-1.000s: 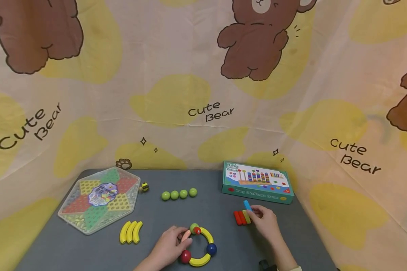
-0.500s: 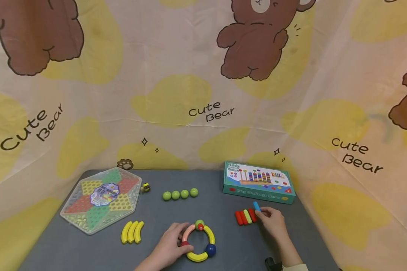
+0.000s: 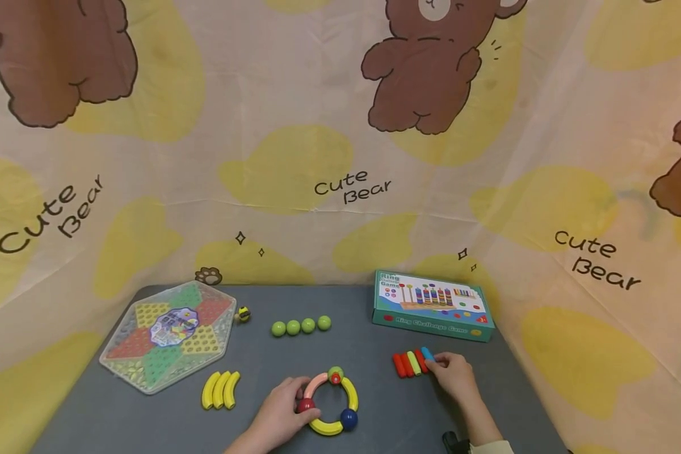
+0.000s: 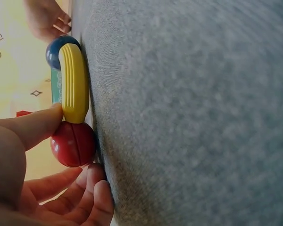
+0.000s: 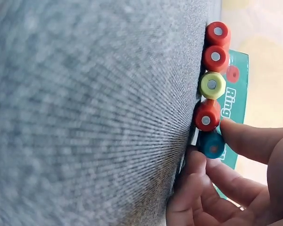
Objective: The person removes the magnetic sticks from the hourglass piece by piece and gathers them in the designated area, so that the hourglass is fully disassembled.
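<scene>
A ring of curved pieces and balls (image 3: 330, 403) lies near the grey table's front edge. My left hand (image 3: 280, 416) holds it at the red ball (image 4: 73, 144), thumb on the yellow curved piece (image 4: 74, 83), fingers curled beneath. A blue ball (image 4: 54, 51) closes the far end. To the right, short red and yellow-green cylinders (image 3: 407, 363) lie side by side. My right hand (image 3: 453, 373) pinches a blue cylinder (image 5: 211, 144) at the row's end, against a red cylinder (image 5: 206, 116).
A hexagonal checkers board (image 3: 169, 334) sits at the back left with a small bee toy (image 3: 241, 314) beside it. Several green balls (image 3: 301, 326) line the middle, yellow curved pieces (image 3: 220, 389) lie front left, and a game box (image 3: 430, 305) stands back right.
My right hand has brought the blue cylinder down to the right end of the row. My left hand has turned the ring, shifting its grip to the red ball.
</scene>
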The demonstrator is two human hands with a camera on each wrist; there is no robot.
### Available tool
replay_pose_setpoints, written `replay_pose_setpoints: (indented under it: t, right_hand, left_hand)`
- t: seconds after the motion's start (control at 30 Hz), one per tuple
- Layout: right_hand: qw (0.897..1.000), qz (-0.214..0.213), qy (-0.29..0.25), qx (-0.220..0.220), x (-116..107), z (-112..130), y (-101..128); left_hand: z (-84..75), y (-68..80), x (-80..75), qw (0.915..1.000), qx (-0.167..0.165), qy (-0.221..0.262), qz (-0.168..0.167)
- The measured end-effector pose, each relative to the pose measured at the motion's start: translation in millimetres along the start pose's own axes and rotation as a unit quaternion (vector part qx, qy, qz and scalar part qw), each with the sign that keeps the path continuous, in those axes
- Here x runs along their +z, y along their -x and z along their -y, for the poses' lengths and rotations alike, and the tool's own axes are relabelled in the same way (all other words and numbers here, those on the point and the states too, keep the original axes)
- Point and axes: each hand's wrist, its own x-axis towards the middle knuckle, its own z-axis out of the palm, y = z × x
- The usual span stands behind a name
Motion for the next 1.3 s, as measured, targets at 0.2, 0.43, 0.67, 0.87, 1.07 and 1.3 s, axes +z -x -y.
replay_pose_setpoints:
  t: [0.2, 0.43, 0.67, 0.87, 1.07, 1.3]
  right_hand:
    - [1.000, -0.006, 0.013, -0.024, 1, 0, 0]
    - [0.999, -0.022, 0.016, -0.028, -2, 0, 1]
    - [0.997, -0.054, -0.009, -0.051, -6, 14, 10]
    - [0.996, -0.049, -0.036, -0.070, -9, 36, 24]
    - [0.994, -0.039, -0.055, -0.089, -3, 55, 34]
    - [0.991, -0.032, -0.059, -0.117, 3, 67, 42]
  left_hand:
    - [0.2, -2.6, -1.9, 0.9999, 0.009, 0.009, -0.003]
    - [3.9, -6.6, -2.2, 0.9995, 0.012, 0.025, -0.018]
    - [3.7, -9.2, -3.3, 0.9985, 0.001, -0.008, -0.054]
    - [2.2, -10.9, -3.7, 0.9975, 0.017, -0.018, -0.066]
    - [0.5, -9.5, 0.6, 0.9961, 0.018, -0.030, -0.081]
    - [-2.1, -10.0, 0.9, 0.9981, -0.009, -0.016, -0.059]
